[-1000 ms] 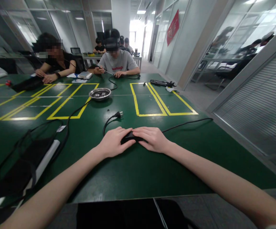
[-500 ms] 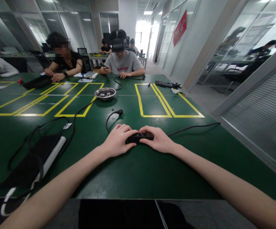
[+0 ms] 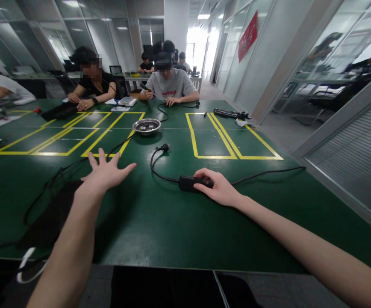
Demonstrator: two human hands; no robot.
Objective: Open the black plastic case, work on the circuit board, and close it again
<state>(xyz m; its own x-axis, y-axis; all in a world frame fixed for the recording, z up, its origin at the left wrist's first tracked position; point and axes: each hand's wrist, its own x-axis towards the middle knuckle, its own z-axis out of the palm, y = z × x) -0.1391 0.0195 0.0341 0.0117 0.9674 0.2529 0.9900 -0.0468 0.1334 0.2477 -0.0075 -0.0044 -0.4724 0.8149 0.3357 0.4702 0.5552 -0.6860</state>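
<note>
A small black box (image 3: pixel 189 183) with a cord lies on the green table (image 3: pixel 179 226). My right hand (image 3: pixel 219 190) rests on its right end, fingers curled over it. The cord loops from the box to a black plug (image 3: pixel 163 148) farther back, and another stretch of cord (image 3: pixel 269 172) runs off to the right. My left hand (image 3: pixel 107 173) hovers above the table to the left, fingers spread, holding nothing, near a black cable (image 3: pixel 73 164) and a black bag (image 3: pixel 49 216).
A metal bowl (image 3: pixel 146 126) with small parts sits mid-table between yellow tape rectangles (image 3: pixel 216 139). People sit at the far edge working with tools. A black tool (image 3: pixel 228 114) lies at the far right. A glass wall runs along the right.
My left hand let go of the black box and swung left, opening its fingers. My right hand stays on the box. The view has shifted slightly left.
</note>
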